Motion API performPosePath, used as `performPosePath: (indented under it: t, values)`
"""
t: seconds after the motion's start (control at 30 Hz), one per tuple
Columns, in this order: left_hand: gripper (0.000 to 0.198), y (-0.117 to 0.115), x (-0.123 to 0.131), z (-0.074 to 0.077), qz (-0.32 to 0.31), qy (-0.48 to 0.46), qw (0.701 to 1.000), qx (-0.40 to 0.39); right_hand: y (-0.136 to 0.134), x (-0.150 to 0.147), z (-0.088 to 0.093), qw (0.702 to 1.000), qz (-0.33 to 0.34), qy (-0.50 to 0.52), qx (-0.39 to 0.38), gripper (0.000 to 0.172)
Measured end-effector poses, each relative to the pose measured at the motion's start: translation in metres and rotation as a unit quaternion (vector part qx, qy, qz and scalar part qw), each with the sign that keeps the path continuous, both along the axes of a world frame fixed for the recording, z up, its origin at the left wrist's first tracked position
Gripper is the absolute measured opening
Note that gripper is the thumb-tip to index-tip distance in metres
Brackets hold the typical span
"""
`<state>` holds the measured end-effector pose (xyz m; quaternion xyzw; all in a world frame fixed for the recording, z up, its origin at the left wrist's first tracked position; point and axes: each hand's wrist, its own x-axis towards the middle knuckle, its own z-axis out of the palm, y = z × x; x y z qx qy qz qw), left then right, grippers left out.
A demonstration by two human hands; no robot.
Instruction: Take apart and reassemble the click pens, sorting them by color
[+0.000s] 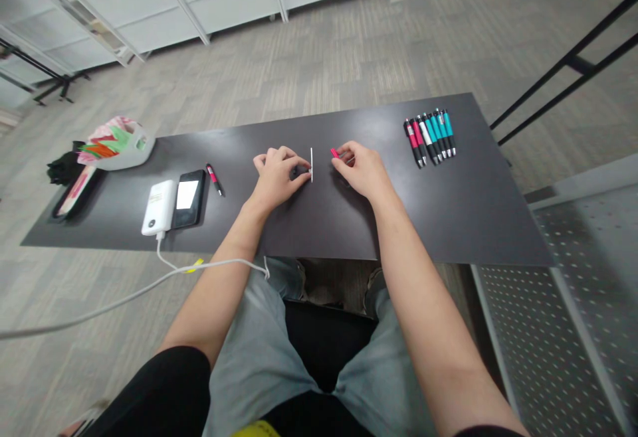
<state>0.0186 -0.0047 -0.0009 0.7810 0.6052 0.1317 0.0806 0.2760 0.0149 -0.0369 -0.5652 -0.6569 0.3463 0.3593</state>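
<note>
Over the middle of the dark table, my left hand pinches a thin white stick that looks like a pen refill. A small dark piece shows behind those fingertips, partly hidden. Across a short gap, my right hand is closed on a red pen barrel; only its end sticks out past the thumb and index finger. To the right lies a row of several pens with red, white and teal barrels and black grips. One more red and black pen rests left of my left hand.
A white power bank and a black phone lie on the table at left. A white cable runs across my left forearm. Farther left stand a white basket of colourful items and a black tray.
</note>
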Motion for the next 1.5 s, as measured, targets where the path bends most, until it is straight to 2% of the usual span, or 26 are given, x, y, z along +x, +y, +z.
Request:
performPosePath:
  t: [0.27, 0.63, 0.77, 0.9, 0.97, 1.07, 1.13, 1.27, 1.37, 1.5]
  values:
    - [0.015, 0.002, 0.002, -0.001, -0.010, 0.004, 1.000, -0.002, -0.003, 0.000, 0.002, 1.000, 0.002, 0.009, 0.006, 0.007]
    - [0.019, -0.008, 0.003, 0.001, -0.019, -0.023, 1.000, -0.008, -0.002, -0.001, 0.002, 1.000, 0.004, 0.004, 0.007, 0.008]
    - [0.017, 0.000, 0.009, 0.005, 0.023, -0.067, 0.998, 0.002, -0.002, -0.001, 0.001, 1.000, 0.007, 0.002, 0.008, 0.007]
    - [0.013, 0.015, 0.021, 0.008, 0.002, -0.060, 0.998, 0.003, -0.003, 0.000, 0.001, 1.000, 0.011, -0.009, 0.006, 0.008]
    - [0.011, 0.022, 0.027, 0.005, -0.021, -0.038, 0.999, -0.005, -0.003, 0.000, 0.002, 1.000, 0.011, -0.012, 0.007, 0.017]
    - [0.011, 0.026, 0.032, 0.000, -0.046, -0.022, 0.999, -0.006, -0.004, 0.001, 0.002, 1.000, 0.012, -0.008, 0.023, 0.039]
    - [0.013, 0.025, 0.033, -0.001, -0.048, -0.027, 0.998, 0.001, -0.005, 0.001, 0.003, 0.999, 0.024, -0.019, 0.036, 0.036]
    - [0.021, 0.022, 0.022, 0.006, 0.008, -0.049, 0.999, 0.023, -0.005, 0.001, 0.003, 0.997, 0.035, -0.061, 0.043, 0.013]
    - [0.024, 0.023, 0.002, 0.015, 0.072, -0.059, 0.995, 0.042, -0.007, -0.001, 0.004, 0.996, 0.037, -0.067, 0.034, 0.010]
    - [0.022, 0.024, -0.029, 0.018, 0.113, -0.082, 0.989, 0.047, -0.010, -0.002, 0.006, 0.995, 0.049, -0.082, 0.028, 0.015]
